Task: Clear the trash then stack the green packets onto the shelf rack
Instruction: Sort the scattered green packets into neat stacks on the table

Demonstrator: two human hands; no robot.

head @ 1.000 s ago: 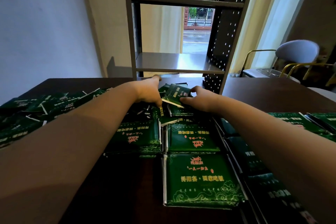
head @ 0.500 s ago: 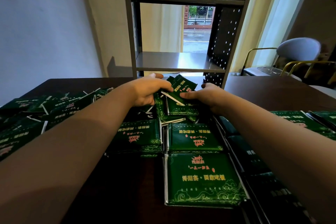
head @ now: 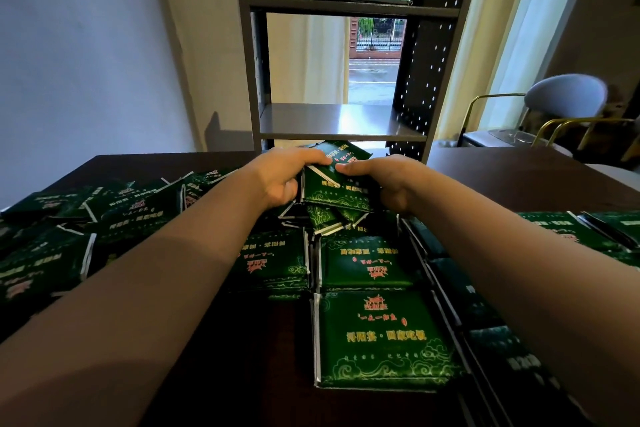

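Strewn over the left of the dark table (head: 242,364): loose packets (head: 131,211). At centre, grips a bundle of green packets (head: 341,185) between left hand (head: 280,177) and right hand (head: 384,180), fingers of both curled round its side edges. Holds it just above the pile, tilted, top edge pointing toward the shelf rack (head: 332,121) close behind, long side running hand to hand. Farther right, flat packets (head: 568,232) in rows.

Packets (head: 381,340) on table (head: 519,177), before rack (head: 343,121)
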